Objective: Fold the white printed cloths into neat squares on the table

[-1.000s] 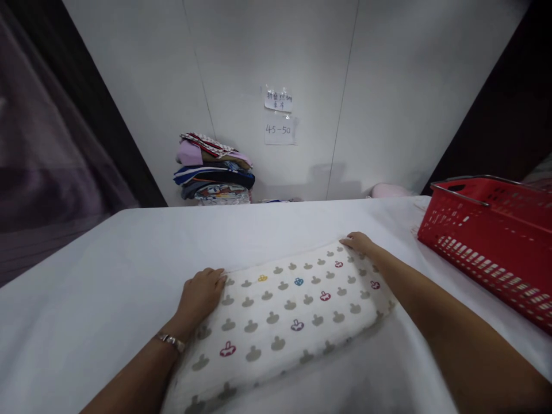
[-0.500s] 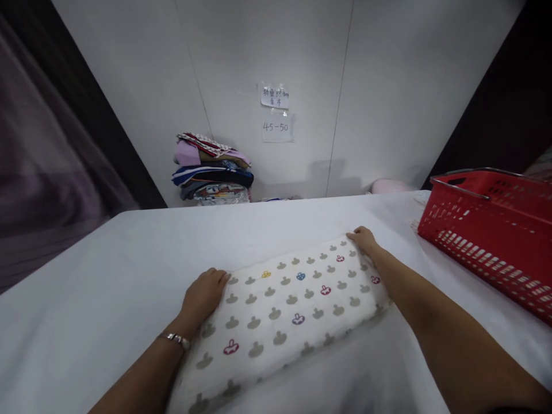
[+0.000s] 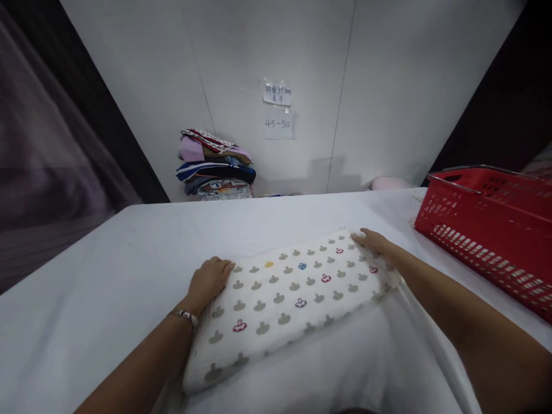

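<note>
A white cloth (image 3: 276, 313) printed with grey and a few coloured mushroom shapes is folded into a long band, slanting across the near part of the table. My left hand (image 3: 211, 282), a metal bracelet on its wrist, is closed at the cloth's far left corner. At its far right corner my right hand (image 3: 371, 240) grips the edge, with the thumb on the printed side and the other fingers partly hidden. Plain white fabric hangs below the cloth's near edge.
A red perforated basket (image 3: 487, 213) with a metal handle stands at the right. Folded clothes (image 3: 215, 167) are stacked by the wall behind the white-covered table (image 3: 107, 276). Two paper notes (image 3: 279, 123) hang on the wall. A dark purplish curtain (image 3: 52, 149) is at the left.
The cloth has shifted slightly away from me, both hands moving with it. Its near edge hangs a little differently, and more white fabric shows at the lower right.
</note>
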